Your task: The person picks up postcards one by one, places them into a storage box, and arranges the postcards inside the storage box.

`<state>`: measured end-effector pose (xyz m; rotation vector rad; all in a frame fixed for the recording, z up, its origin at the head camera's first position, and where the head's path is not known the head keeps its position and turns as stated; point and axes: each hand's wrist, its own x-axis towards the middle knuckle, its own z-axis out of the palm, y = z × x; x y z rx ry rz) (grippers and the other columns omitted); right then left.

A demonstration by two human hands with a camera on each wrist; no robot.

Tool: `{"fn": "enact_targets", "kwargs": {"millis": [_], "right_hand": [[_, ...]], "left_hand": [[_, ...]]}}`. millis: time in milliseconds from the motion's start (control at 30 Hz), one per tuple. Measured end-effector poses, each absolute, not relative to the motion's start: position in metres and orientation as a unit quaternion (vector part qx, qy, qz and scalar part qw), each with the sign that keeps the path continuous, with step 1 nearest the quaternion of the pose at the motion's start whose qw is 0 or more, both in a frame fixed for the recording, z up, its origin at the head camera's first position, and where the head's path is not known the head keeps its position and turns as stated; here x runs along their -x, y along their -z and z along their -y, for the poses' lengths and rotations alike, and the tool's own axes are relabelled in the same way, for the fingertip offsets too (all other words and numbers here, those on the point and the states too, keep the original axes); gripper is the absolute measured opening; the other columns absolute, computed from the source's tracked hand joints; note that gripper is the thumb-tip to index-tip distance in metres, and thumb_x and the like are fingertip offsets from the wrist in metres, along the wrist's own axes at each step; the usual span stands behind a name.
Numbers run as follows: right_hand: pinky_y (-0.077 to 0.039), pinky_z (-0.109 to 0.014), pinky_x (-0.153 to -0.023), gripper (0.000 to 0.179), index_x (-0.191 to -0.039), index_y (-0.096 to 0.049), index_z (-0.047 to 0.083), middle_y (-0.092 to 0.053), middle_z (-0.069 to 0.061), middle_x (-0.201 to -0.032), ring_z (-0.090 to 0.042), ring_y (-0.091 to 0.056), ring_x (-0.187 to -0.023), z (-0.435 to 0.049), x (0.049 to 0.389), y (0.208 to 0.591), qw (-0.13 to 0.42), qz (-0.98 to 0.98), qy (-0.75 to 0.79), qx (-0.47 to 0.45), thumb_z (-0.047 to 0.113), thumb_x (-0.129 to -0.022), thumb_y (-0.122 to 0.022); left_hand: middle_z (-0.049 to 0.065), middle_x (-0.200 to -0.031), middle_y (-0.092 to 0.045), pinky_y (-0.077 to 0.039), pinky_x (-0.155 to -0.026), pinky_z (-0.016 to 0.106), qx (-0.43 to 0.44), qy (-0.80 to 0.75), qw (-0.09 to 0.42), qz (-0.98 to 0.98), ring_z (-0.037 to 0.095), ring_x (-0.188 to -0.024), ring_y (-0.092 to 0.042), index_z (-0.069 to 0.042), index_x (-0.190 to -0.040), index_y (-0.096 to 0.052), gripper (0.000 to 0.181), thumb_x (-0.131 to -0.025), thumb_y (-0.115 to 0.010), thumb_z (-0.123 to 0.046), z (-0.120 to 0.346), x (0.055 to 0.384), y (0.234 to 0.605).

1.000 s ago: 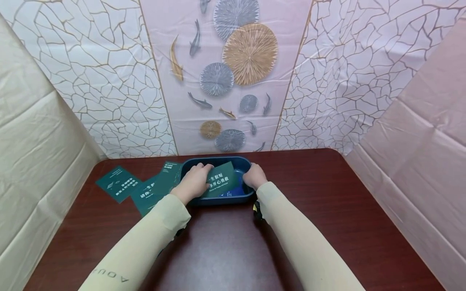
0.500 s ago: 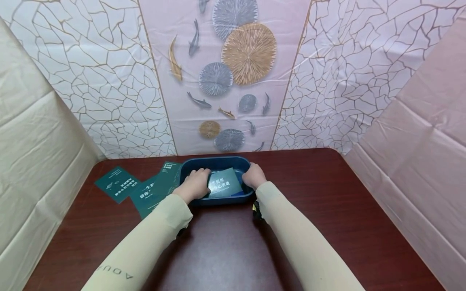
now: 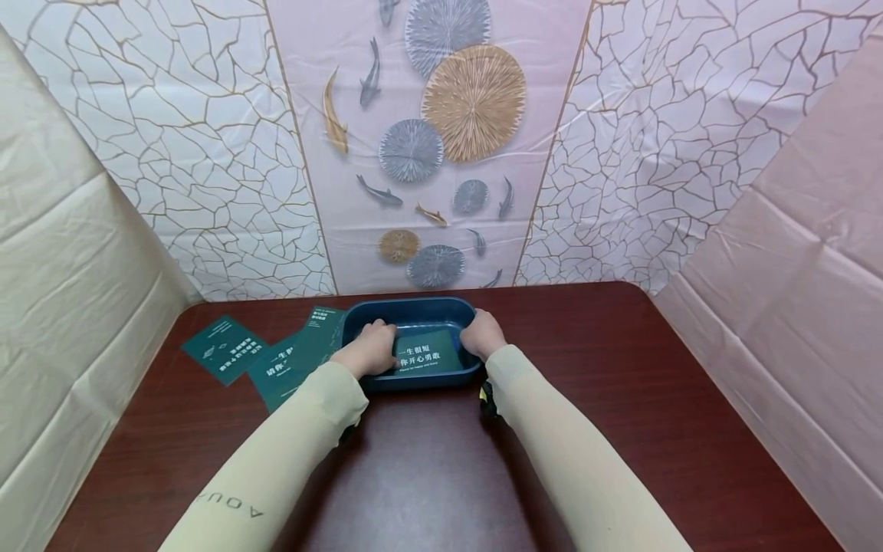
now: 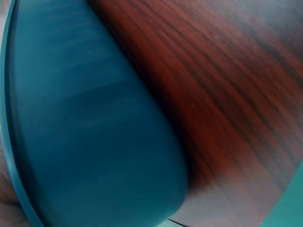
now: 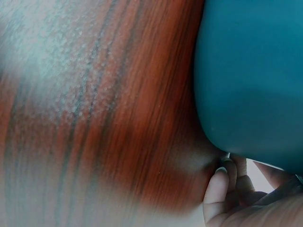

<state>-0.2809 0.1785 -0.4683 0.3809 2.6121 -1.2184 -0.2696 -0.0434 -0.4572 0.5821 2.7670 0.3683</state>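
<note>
A dark blue oval-cornered tray [image 3: 421,381] stands at the back of the table. In it lies a green card [image 3: 429,345] with white print, its blue companion from before now covered. My left hand [image 3: 370,349] reaches over the tray's left end, thumb and fingers at the card's left edge, pinching it. My right hand [image 3: 483,336] grips the tray's right end. The right wrist view shows its curled fingers [image 5: 220,187] against the underside of the tray wall [image 5: 255,80]. Past the rim in the left wrist view, only a sliver of the left fingers [image 4: 8,210] shows.
Several more green cards lie left of the tray: one apart at the far left [image 3: 224,349], others overlapping [image 3: 276,376] beside the tray, partly behind the left arm. The dark red wooden table [image 3: 607,368] ends at a patterned cloth backdrop [image 3: 428,192]; pale cloth walls flank it.
The green card in the left hand went from tilted to nearly flat in the tray, covering the blue piece under it. The right hand stays on the tray's right end.
</note>
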Motion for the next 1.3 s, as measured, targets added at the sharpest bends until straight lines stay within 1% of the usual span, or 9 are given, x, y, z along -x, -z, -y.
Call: {"fn": "enact_targets", "kwargs": {"millis": [200,333,467,600,733,800,900,1100,1300], "right_hand": [[-0.044,-0.052,-0.096,0.061,-0.151,-0.029,0.004,-0.040,-0.015,-0.146,-0.033,-0.043,-0.129,-0.1790,0.2808,0.4679,0.116,-0.892,0.416,-0.131,0.001,-0.094,-0.051],[-0.043,-0.052,-0.097,0.061,-0.150,-0.029,0.004,-0.041,-0.015,-0.146,-0.033,-0.043,-0.129,-0.1787,0.2804,0.4671,0.115,-0.892,0.418,-0.132,0.001,-0.094,-0.052],[-0.043,-0.052,-0.097,0.060,-0.150,-0.029,0.003,-0.041,-0.015,-0.146,-0.032,-0.043,-0.128,-0.1780,0.2805,0.4667,0.114,-0.890,0.420,-0.137,0.002,-0.095,-0.052],[-0.042,-0.052,-0.098,0.060,-0.150,-0.030,0.003,-0.041,-0.015,-0.146,-0.032,-0.043,-0.129,-0.1780,0.2802,0.4670,0.111,-0.891,0.418,-0.137,0.002,-0.094,-0.053],[-0.042,-0.052,-0.098,0.060,-0.150,-0.029,0.003,-0.040,-0.015,-0.147,-0.032,-0.042,-0.130,-0.1780,0.2803,0.4678,0.109,-0.891,0.419,-0.136,0.001,-0.094,-0.053],[-0.042,-0.052,-0.098,0.060,-0.150,-0.029,0.003,-0.040,-0.015,-0.147,-0.032,-0.042,-0.130,-0.1781,0.2802,0.4680,0.109,-0.891,0.420,-0.135,0.001,-0.094,-0.052],[-0.042,-0.052,-0.098,0.060,-0.150,-0.029,0.004,-0.040,-0.015,-0.147,-0.032,-0.041,-0.131,-0.1784,0.2795,0.4679,0.109,-0.892,0.419,-0.133,0.001,-0.094,-0.051],[-0.042,-0.051,-0.098,0.061,-0.151,-0.028,0.004,-0.038,-0.014,-0.149,-0.032,-0.041,-0.132,-0.1790,0.2791,0.4684,0.111,-0.892,0.418,-0.131,0.002,-0.095,-0.050],[-0.042,-0.052,-0.098,0.060,-0.150,-0.029,0.004,-0.040,-0.014,-0.148,-0.032,-0.042,-0.131,-0.1789,0.2801,0.4696,0.109,-0.894,0.414,-0.130,0.001,-0.095,-0.051]], "left_hand": [[0.017,-0.132,-0.046,-0.037,-0.099,0.046,-0.181,-0.175,0.157,-0.955,0.037,-0.115,-0.043,-0.006,-0.135,-0.054,0.053,-0.089,-0.073,-0.023,0.0466,0.2692,0.4579],[0.015,-0.132,-0.046,-0.038,-0.098,0.045,-0.180,-0.175,0.162,-0.954,0.034,-0.109,-0.041,-0.009,-0.136,-0.054,0.053,-0.089,-0.072,-0.024,0.0466,0.2681,0.4569],[0.014,-0.132,-0.046,-0.037,-0.098,0.046,-0.183,-0.166,0.171,-0.954,0.033,-0.109,-0.041,-0.012,-0.137,-0.054,0.051,-0.090,-0.071,-0.026,0.0451,0.2684,0.4563],[0.013,-0.133,-0.045,-0.036,-0.100,0.048,-0.182,-0.159,0.181,-0.953,0.034,-0.112,-0.040,-0.015,-0.137,-0.054,0.051,-0.090,-0.070,-0.027,0.0431,0.2679,0.4542],[0.016,-0.133,-0.043,-0.035,-0.097,0.053,-0.166,-0.163,0.189,-0.954,0.036,-0.110,-0.039,-0.017,-0.135,-0.055,0.051,-0.089,-0.072,-0.028,0.0421,0.2666,0.4524],[0.017,-0.132,-0.043,-0.035,-0.096,0.053,-0.159,-0.166,0.192,-0.954,0.037,-0.108,-0.038,-0.017,-0.135,-0.056,0.051,-0.088,-0.073,-0.028,0.0416,0.2660,0.4518],[0.018,-0.129,-0.044,-0.035,-0.093,0.049,-0.156,-0.173,0.196,-0.952,0.036,-0.105,-0.038,-0.014,-0.132,-0.056,0.049,-0.088,-0.073,-0.029,0.0406,0.2660,0.4515],[0.016,-0.120,-0.048,-0.038,-0.086,0.045,-0.138,-0.197,0.196,-0.951,0.033,-0.098,-0.039,-0.011,-0.120,-0.058,0.040,-0.089,-0.070,-0.034,0.0383,0.2679,0.4528],[0.014,-0.117,-0.049,-0.038,-0.086,0.045,-0.128,-0.200,0.189,-0.953,0.032,-0.098,-0.039,-0.011,-0.114,-0.058,0.036,-0.089,-0.071,-0.033,0.0370,0.2690,0.4547]]}}
